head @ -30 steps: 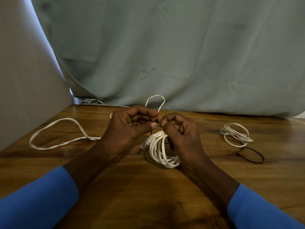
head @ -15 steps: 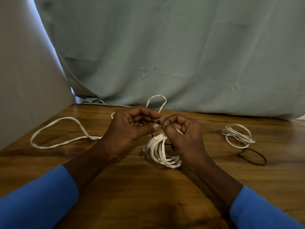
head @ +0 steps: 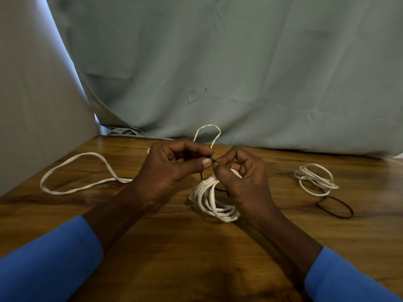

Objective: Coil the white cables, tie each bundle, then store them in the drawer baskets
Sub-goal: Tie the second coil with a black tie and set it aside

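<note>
**Both hands pinch the tie above the coiled cable**

From my feed I see the left hand (head: pixel 165 171) and the right hand (head: pixel 244 182) drawn together over the brown wooden table (head: pixel 174 247), their fingertips almost touching. Both have their fingers curled in. The thumb and forefinger of each nip a thin black tie (head: pixel 201 176) at the point where the two hands meet. One strand of it drops straight down from the left fingertips, and another shows just under the right fingers.

The coiled white cable bundle (head: pixel 214 205) hangs directly below the right fingers, its lower turns down at the tabletop. Its clear plastic plug (head: pixel 194 192) juts out beneath the left thumb. I cannot tell whether the right hand also bears the coil's weight, because the top of the coil is hidden behind the fingers.

A loose white flat cable (head: pixel 74 158) lies in a wide loop well out from the left fingers. One narrow white loop (head: pixel 208 126) stands up just behind the fingertips. I cannot tell whether it joins the bundle.

Well out from the right fingers lies a small coiled white cord (head: pixel 316 179). A black elastic loop (head: pixel 335 207) lies against its near edge.

Blue sleeves (head: pixel 48 258) cover both forearms, and a grey-green cloth backdrop (head: pixel 239 73) hangs beyond the fingers.
</note>
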Motion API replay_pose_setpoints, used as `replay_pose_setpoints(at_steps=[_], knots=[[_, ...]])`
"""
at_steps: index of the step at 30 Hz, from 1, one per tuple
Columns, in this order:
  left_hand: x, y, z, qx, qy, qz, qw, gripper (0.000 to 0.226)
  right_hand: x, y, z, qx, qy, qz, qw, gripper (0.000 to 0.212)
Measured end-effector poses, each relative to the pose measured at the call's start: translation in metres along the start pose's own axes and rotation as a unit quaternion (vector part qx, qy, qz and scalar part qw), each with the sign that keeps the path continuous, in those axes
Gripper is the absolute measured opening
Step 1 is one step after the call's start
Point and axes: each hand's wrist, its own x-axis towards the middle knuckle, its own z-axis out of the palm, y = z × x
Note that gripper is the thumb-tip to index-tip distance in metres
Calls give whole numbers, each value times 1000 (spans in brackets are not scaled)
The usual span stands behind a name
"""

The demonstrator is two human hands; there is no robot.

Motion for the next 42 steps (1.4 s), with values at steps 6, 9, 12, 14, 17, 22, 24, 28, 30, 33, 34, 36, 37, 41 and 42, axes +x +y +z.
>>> replay_pose_setpoints(at_steps=[6, 9, 12, 14, 17, 22, 24, 28, 30, 33, 34, 36, 37, 41, 42], knots=[[2, 0, -8, 12, -20, -24, 999, 22, 4, -6, -1, 64, -23, 94, 993, 17], [2, -3, -13, -38, -40, -75, 996, 21, 4, -4, 0, 175, -43, 208, 961, 13], [2, -5, -13, -38, -48, -81, 995, 23, 5, 1, 0, 256, -60, 251, 932, 22], [2, -5, -12, -19, -40, -76, 996, 31, 5, 2, 0, 270, -66, 253, 926, 19], [3, -6, -15, -18, -38, -86, 995, 36, 4, 0, 1, 256, -79, 234, 934, 22], [2, -9, -15, -32, -48, -119, 991, 22, 5, 2, 0, 250, -78, 245, 934, 13], [2, -9, -15, -26, -39, -123, 991, 21, 5, 4, 0, 247, -75, 248, 934, 14], [2, -11, -16, 7, -35, -99, 994, 26, 5, 4, -2, 243, -70, 253, 934, 6], [3, -11, -16, 45, -35, -72, 996, 26, 5, 5, -2, 222, -68, 252, 939, 8], [4, -10, -17, 74, -52, -68, 994, 23, 4, 6, -2, 189, -66, 247, 948, 11], [4, -11, -18, 73, -62, -78, 992, 24, 3, 4, -2, 193, -66, 245, 948, 17], [4, -12, -21, 50, -76, -110, 990, 29, 2, 2, -2, 207, -58, 249, 945, 24], [4, -12, -22, 37, -79, -125, 988, 30, 1, 1, -2, 217, -55, 250, 942, 23], [3, -11, -23, 27, -77, -130, 988, 28, 3, 0, 0, 225, -65, 254, 938, 14], [3, -12, -22, 35, -74, -122, 989, 27, 3, 1, 0, 224, -64, 258, 938, 13]])
